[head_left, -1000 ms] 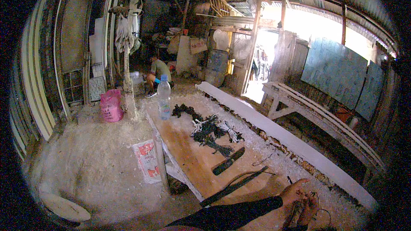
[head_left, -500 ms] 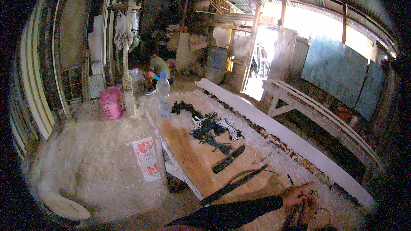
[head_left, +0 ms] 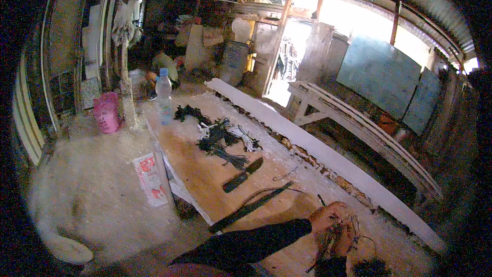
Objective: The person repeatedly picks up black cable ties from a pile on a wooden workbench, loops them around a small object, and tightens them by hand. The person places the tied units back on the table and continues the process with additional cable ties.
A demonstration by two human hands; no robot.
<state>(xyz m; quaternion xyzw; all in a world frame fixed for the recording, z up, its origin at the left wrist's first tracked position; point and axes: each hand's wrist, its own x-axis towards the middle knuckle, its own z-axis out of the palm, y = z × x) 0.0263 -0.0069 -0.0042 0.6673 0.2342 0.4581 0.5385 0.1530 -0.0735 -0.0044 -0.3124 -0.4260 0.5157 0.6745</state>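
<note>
Left hand: your left hand is pinching thin dark strands, fingers curled nearly closed.
Right hand: your right hand is meeting the left (too dim and blurred here, can't tell how tight that grip is).
Strands: they're hanging down between your hands, at the near end of the table.
Knife: the knife is lying near a long dark strip, left of your hands.
Bundles: black-and-white bundles are lying beyond the knife.
Bottle: a clear bottle is standing farther back.
</note>
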